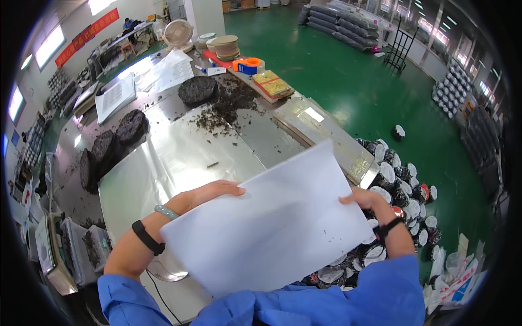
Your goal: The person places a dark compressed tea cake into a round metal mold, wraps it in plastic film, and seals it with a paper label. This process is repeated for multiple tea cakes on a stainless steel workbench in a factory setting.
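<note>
Single head-worn fisheye view, looking down and forward across the tabletop (pixel 267 142). Left hand (pixel 207 192) and right hand (pixel 365 199) sit close to lens; green floor (pixel 321 76) stretches far behind. Edges bend, round rim dark.

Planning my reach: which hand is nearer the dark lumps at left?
Left. Your left hand is right of the lumps; your right hand is farther right, across the white sheet.

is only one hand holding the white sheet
No, the left grip and the right grip both hold the white sheet, one near each side.
</note>
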`<state>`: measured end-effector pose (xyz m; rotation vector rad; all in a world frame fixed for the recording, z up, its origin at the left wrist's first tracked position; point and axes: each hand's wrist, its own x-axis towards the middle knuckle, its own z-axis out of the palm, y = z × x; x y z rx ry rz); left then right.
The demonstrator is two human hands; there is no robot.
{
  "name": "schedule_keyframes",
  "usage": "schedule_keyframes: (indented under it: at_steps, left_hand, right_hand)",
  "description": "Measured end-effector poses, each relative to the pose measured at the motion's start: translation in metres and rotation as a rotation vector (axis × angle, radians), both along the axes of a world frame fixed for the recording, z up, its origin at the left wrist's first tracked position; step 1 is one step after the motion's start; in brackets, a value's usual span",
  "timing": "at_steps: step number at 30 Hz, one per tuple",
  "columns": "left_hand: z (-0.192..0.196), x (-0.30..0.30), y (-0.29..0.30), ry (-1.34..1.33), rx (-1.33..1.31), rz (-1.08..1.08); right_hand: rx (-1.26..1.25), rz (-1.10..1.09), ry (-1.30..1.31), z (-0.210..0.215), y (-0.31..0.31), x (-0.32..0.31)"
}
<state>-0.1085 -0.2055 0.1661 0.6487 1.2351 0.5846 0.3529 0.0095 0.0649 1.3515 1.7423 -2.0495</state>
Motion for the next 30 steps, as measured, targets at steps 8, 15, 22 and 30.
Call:
schedule_keyframes:
  at_steps: [8,15,22,30]
  left_hand:
    - [-0.058,-0.01,-0.055,0.21,-0.243,-0.147]
    - [-0.082,-0.014,-0.076,0.117,-0.038,-0.451]
    - [-0.102,0.006,-0.082,0.097,-0.251,0.016]
    - [-0.063,0.038,-0.042,0.197,-0.315,0.426]
  right_hand:
    - [-0.197,-0.606,0.049,-0.049,-0.105,0.09]
    - [-0.2,-0.65,0.107,-0.097,-0.115,0.124]
    - [-0.106,-0.66,0.122,-0.058,-0.122,0.102]
    - [0.005,-0.724,0.187,-0.004,-0.115,0.063]
